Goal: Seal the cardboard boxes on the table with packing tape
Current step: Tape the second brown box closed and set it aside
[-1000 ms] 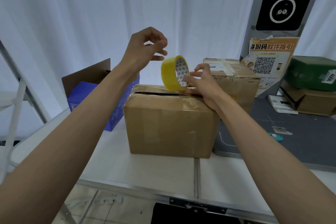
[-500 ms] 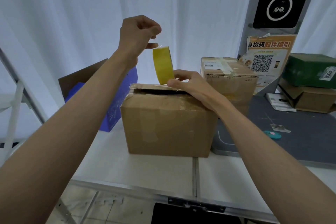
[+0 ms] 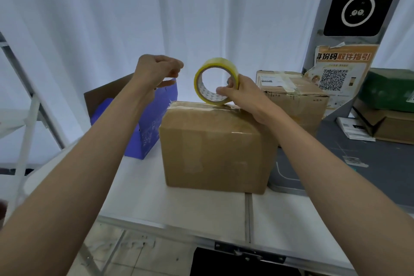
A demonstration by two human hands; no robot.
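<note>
While the purple box (image 3: 154,119) sat far left on the counter (image 3: 179,206), the left hand (image 3: 156,71) hovered with fingers curled, pinching something too thin to make out. Next over, the tape roll (image 3: 215,83) stood on the cardboard box (image 3: 215,148), right hand (image 3: 242,94) gripping its rim. Roll's probably light and stiff; I'd hold the core, since the tape's sticky.

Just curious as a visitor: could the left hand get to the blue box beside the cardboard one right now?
Probably yes. The left hand hovers just above the blue box, with nothing between them, though its fingers are curled as if pinching something.
</note>
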